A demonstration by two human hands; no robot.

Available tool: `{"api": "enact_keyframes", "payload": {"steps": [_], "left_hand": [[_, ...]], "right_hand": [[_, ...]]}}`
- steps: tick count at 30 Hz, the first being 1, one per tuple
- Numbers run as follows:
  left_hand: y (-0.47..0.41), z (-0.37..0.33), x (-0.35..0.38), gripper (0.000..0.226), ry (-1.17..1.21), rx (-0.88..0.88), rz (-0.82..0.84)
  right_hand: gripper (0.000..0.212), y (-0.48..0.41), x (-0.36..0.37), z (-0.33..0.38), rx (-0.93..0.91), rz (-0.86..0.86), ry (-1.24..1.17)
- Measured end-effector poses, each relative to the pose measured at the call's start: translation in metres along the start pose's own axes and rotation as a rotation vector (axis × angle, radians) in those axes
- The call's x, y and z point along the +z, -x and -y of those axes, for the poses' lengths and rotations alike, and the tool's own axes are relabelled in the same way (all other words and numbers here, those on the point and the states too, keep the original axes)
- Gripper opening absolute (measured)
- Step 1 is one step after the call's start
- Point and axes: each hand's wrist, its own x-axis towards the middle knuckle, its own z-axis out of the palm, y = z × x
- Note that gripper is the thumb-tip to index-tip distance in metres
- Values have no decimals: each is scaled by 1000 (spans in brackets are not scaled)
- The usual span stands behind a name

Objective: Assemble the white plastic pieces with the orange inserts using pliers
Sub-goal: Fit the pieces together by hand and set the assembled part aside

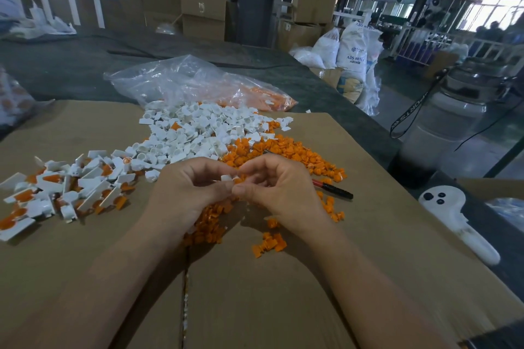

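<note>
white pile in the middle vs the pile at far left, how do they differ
The middle pile is mostly plain white pieces, heaped thick; the left pile is white pieces showing orange inside, spread thinner. Both lie on the cardboard.

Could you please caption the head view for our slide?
Left hand holds a white plastic piece, right hand an orange insert; pliers lie aside.

Factory floor, stacked cardboard boxes (203, 3), resin sacks (353, 51)
</note>
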Motion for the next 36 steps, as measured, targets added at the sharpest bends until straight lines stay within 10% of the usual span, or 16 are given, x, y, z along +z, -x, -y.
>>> {"api": "enact_keyframes", "payload": {"steps": [36], "left_hand": [[-2, -2, -2, 21, 153, -99, -58]], "right_hand": [[34, 3, 7, -3, -170, -48, 0]]}}
